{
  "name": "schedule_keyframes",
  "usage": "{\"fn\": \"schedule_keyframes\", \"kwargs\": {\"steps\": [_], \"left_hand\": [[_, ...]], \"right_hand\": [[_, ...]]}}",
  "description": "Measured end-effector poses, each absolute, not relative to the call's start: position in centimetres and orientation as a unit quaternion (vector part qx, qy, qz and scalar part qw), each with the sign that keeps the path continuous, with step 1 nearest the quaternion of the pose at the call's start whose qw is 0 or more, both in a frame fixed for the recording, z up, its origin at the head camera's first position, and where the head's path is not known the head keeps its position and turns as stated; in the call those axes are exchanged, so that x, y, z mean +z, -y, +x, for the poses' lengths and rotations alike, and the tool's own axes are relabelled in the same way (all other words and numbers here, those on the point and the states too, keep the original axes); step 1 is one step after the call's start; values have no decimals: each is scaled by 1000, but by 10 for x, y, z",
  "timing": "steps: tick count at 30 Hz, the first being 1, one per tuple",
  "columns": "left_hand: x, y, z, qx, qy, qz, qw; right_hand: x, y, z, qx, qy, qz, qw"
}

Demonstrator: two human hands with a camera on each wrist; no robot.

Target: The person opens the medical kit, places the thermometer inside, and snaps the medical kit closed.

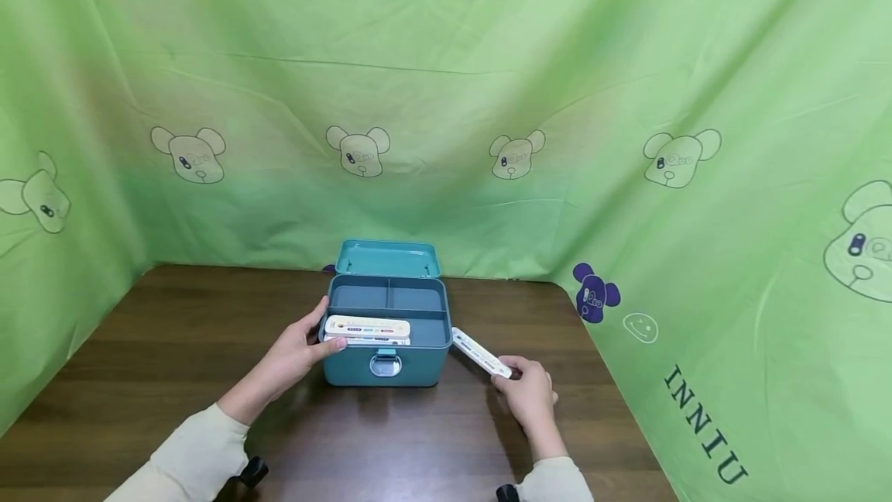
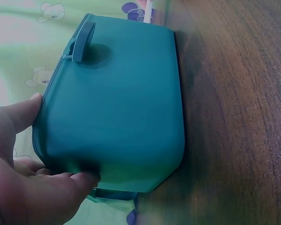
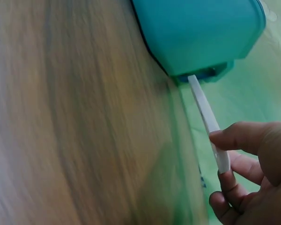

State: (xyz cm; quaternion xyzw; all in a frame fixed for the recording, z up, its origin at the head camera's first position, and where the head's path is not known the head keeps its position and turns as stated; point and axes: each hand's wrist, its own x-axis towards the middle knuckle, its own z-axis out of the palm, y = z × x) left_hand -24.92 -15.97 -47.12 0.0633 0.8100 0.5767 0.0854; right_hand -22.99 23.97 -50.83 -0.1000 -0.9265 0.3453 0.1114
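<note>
A teal storage box (image 1: 411, 366) stands on the table with its lid (image 1: 388, 259) raised at the back and a clasp (image 1: 385, 363) on its front. Inside, in the front compartment, lie flat white cases (image 1: 367, 326) with small printed marks. My left hand (image 1: 298, 351) grips the box at its left side, thumb at the front rim and fingers along the side wall. To the right of the box, my right hand (image 1: 527, 392) pinches one end of a slim white case (image 1: 481, 352) between thumb and fingers. Its other end points toward the box's right side, tilted up to the left.
The box's rear part has two compartments (image 1: 358, 292) split by a divider. A brown wooden table (image 1: 174, 347) lies under everything. Green cloth (image 1: 446, 208) with printed bear heads hangs behind and along both sides of the table.
</note>
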Motion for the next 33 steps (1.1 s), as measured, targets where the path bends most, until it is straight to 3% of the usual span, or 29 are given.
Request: {"fn": "schedule_keyframes", "kwargs": {"steps": [33], "left_hand": [[-469,160,-248,569,-816,64,81]], "right_hand": [[-467,-302,-249,420,897,75,120]]}}
